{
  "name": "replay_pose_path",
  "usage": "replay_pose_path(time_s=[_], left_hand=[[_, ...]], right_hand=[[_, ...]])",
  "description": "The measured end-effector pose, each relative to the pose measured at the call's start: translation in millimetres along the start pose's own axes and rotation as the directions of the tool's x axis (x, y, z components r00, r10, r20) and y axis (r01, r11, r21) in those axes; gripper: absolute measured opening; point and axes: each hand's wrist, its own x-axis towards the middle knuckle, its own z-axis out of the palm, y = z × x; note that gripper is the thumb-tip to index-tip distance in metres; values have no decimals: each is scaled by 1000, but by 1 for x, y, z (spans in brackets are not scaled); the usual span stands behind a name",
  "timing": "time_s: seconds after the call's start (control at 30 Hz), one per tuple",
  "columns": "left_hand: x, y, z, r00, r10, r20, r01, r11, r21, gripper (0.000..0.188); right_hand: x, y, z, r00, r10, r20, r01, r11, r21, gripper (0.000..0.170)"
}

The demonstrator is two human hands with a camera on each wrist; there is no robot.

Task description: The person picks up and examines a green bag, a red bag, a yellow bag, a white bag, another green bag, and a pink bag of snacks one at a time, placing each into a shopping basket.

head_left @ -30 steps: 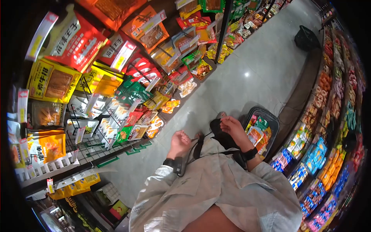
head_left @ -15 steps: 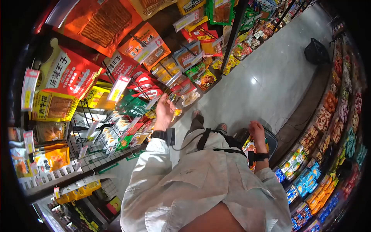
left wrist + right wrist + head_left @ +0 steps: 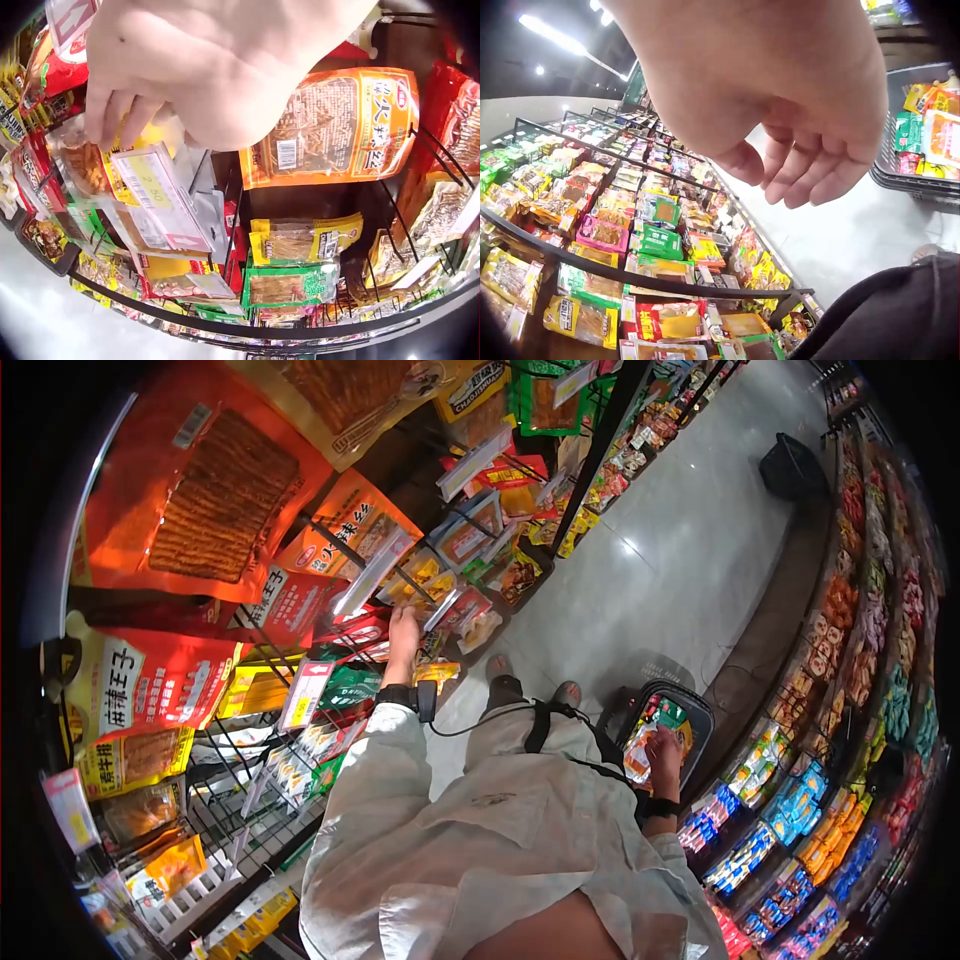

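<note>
My left hand (image 3: 403,640) reaches in among the hanging snack packets on the left rack. In the left wrist view the fingers of that hand (image 3: 195,67) bend down at the top of a clear and yellow snack packet (image 3: 86,169), behind a price tag (image 3: 154,187). I cannot tell whether they pinch it. An orange snack packet (image 3: 330,127) hangs close beside this hand. Low on my other side, my right hand (image 3: 662,755) overlaps a dark basket (image 3: 700,745) in the head view. Its fingers (image 3: 799,176) hang loosely curled with nothing in them.
Several colourful packets (image 3: 922,135) lie in the basket. Sweets in rows (image 3: 800,800) fill the curved shelf on the right. Wire hooks and price tags (image 3: 305,695) stick out from the left rack. Farther along the grey floor (image 3: 640,590) stands another dark basket (image 3: 795,468).
My left hand has gone from in front of my body to the left rack, in among the packets. My right hand has moved back and down, over the basket. The view has shifted toward the rack.
</note>
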Motion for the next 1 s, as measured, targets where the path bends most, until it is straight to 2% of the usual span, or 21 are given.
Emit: replay_pose_path(time_s=[0.07,0.17,0.27,0.3,0.4,0.5,0.63,0.73,0.87,0.97,1.0], left_hand=[[44,-46,-10,999,54,6,-55,998,14,42],[-7,4,7,989,-140,43,143,987,-75,57],[-25,-2,14,974,-224,38,226,936,-269,46],[-30,-2,16,972,-229,49,233,926,-296,48],[-46,-1,20,968,-239,83,252,892,-376,55],[-55,4,19,965,-234,119,261,903,-342,58],[-54,0,21,962,-268,59,274,924,-266,61],[-55,-6,20,974,-223,35,224,939,-262,43],[-69,3,29,978,-206,-36,190,949,-250,54],[-50,-4,23,967,-238,85,251,949,-190,67],[-46,-6,20,968,-241,67,249,950,-186,67]], right_hand=[[3,3,-3,1000,-10,15,10,1000,22,28],[6,4,-2,1000,-5,23,3,999,52,25],[18,9,-8,995,-53,83,57,997,-47,25],[23,9,-11,991,-75,115,86,992,-94,26],[40,7,-16,984,14,180,-34,993,110,25],[28,-16,6,994,24,103,-24,1000,4,21],[43,-28,13,991,48,129,-51,999,18,17],[60,-29,8,963,7,269,-26,997,68,15],[75,-28,7,970,-5,243,3,1000,10,15],[90,-23,-3,937,-17,348,-5,998,63,14],[92,-23,-5,930,-18,367,-10,997,74,14]])
